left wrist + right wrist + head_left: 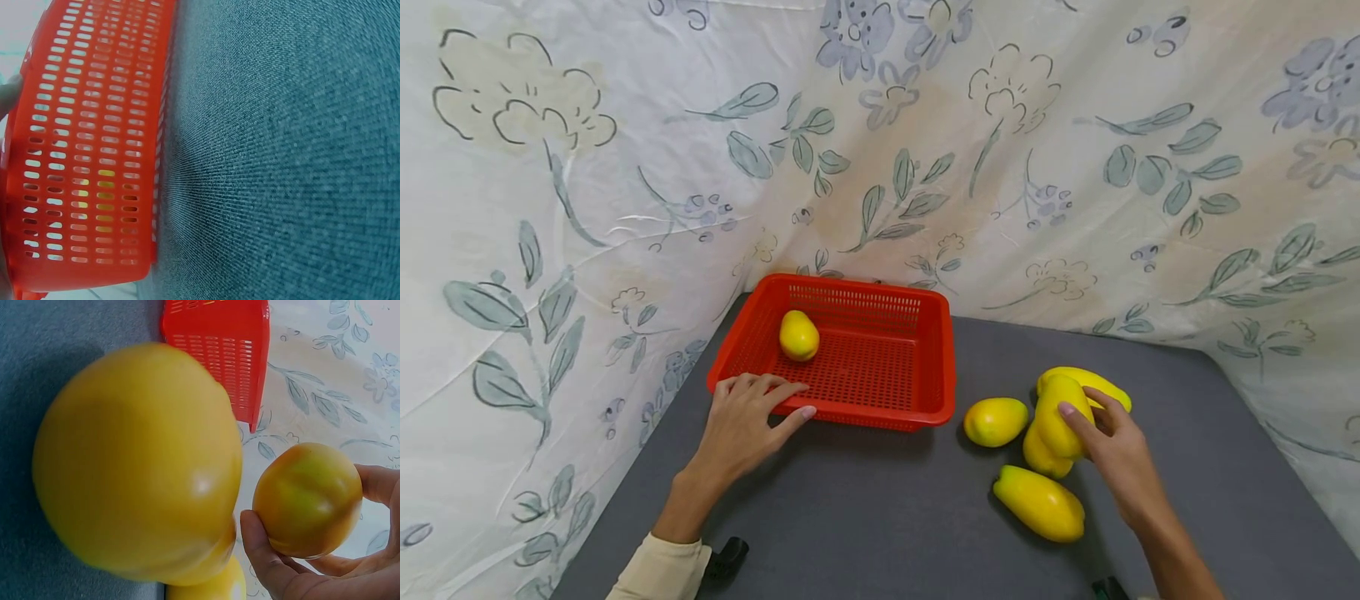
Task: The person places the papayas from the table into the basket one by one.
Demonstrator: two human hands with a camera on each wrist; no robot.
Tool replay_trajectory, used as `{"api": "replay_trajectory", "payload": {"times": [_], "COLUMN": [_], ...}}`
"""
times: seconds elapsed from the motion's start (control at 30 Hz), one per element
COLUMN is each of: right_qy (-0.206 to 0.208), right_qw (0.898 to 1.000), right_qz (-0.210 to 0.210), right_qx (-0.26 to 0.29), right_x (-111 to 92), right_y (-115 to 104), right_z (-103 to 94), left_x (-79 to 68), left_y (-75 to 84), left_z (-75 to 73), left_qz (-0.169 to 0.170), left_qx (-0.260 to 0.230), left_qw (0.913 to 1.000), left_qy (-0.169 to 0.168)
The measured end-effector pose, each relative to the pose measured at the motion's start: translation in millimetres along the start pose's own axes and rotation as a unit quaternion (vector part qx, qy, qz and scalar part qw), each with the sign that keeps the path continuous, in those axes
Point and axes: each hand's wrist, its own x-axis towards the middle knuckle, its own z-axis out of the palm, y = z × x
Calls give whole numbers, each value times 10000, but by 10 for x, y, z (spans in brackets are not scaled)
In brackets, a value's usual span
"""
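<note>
My right hand [1116,446] grips a yellow papaya [1062,417], its thumb on the near side; in the right wrist view the fingers hold the papaya's rounded end [309,500]. Under and behind the held fruit are another yellow papaya [1043,454] and a longer yellow fruit [1101,385]. My left hand [741,429] holds the near left rim of a red plastic basket [880,414], fingers over the edge and thumb along the rim. Inside the basket, toward its left side, rests one yellow mango [799,336].
A yellow-orange mango [996,422] lies between the basket and the held fruit. Nearer to me is a yellow papaya [1041,504] with a dark stem end. Floral cloth [910,217] hangs behind and left of the grey table [880,517].
</note>
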Motion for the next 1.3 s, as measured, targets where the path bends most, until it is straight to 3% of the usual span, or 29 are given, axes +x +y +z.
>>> {"api": "replay_trajectory", "payload": {"times": [0.8,1.3], "right_qy": [-46,-198], "right_qw": [9991,9976], "right_qz": [-240,-314], "right_qx": [354,583], "right_x": [-32,95], "right_y": [-89,-183], "right_z": [116,165], "left_x": [-4,38], "left_y": [10,42], "left_z": [-8,35], "left_qz": [-23,-88], "left_qx": [-43,-23], "left_qw": [10000,10000], "left_qy": [-12,-2]}}
